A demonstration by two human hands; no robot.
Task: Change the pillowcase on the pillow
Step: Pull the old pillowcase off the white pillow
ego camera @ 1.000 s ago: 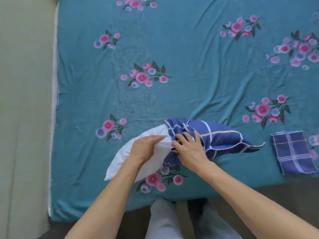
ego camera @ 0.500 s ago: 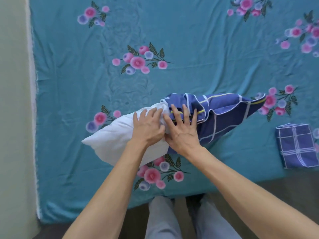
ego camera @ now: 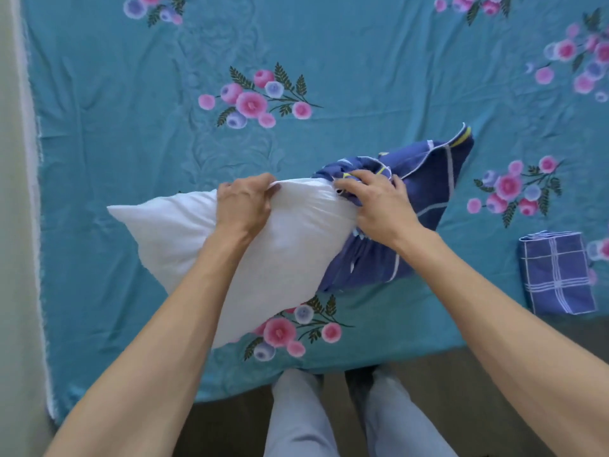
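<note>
**White pillow more than half out of its blue case, both hands gripping**

Head view. The pillow (ego camera: 276, 255) is plain white and plump, lying aslant near the near edge of the bed, its pointed left corner aimed toward the bed's left side. Most of its body is bare; only its right end sits inside the pillowcase (ego camera: 425, 192), a dark blue cloth with thin white grid lines, white piping and a small yellow stripe. The case is bunched into folds at the pillow's right end, and its far corner sticks up and to the right.

The left hand (ego camera: 245, 206) grips the far edge of the pillow, fingers curled over the white fabric with the thumb pinching it. The right hand (ego camera: 379, 206) has its fingers curled into the bunched mouth of the pillowcase, holding the gathered cloth just beside the bare pillow.

A folded pillowcase (ego camera: 557, 273), blue with a white check, lies flat near the bed's near right corner, well apart from the pillow.

The bedsheet (ego camera: 131, 127) is teal with pink and lilac flower sprays, creased in places. Its left edge runs along a pale wall (ego camera: 13, 225); its near edge ends just before the person's legs (ego camera: 296, 417). The far and left parts of the sheet lie as open ground around the pillow.
</note>
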